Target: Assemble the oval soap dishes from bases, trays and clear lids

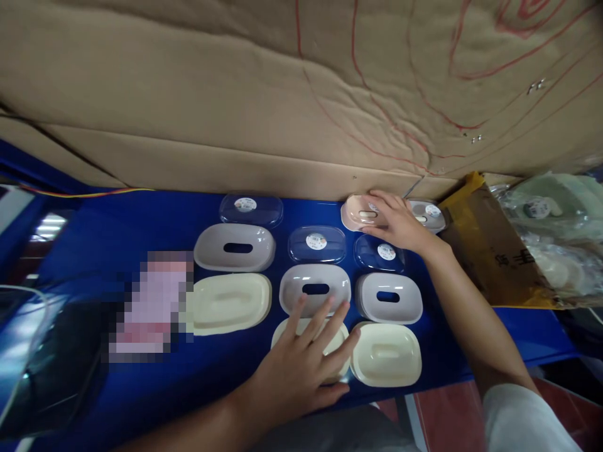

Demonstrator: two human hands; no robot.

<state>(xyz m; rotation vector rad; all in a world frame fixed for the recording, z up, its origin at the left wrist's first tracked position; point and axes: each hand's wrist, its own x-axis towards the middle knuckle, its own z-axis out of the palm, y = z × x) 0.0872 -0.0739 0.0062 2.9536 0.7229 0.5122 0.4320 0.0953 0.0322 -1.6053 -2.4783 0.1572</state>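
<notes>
My right hand (398, 220) is at the back of the table, its thumb and fingers around a pink oval soap box (354, 212) with a clear, stickered cover. Just right of it, partly behind the hand, lies a similar grey box (431, 221). My left hand (304, 358) is spread, palm down, above a cream oval dish (340, 342) that it mostly hides; contact is unclear. Its fingertips reach the front of a grey slotted dish (289, 289). Beside it are another cream dish (386, 371) and a grey slotted dish (409, 301).
Clear stickered lids (301, 248) lie behind the grey dishes. Further left are a grey dish (205, 251) and a cream dish (230, 304). An open cardboard box (480, 251) with plastic-wrapped items stands right. Cardboard (211, 113) rises behind the blue table (164, 226). A blurred-out pink patch lies left.
</notes>
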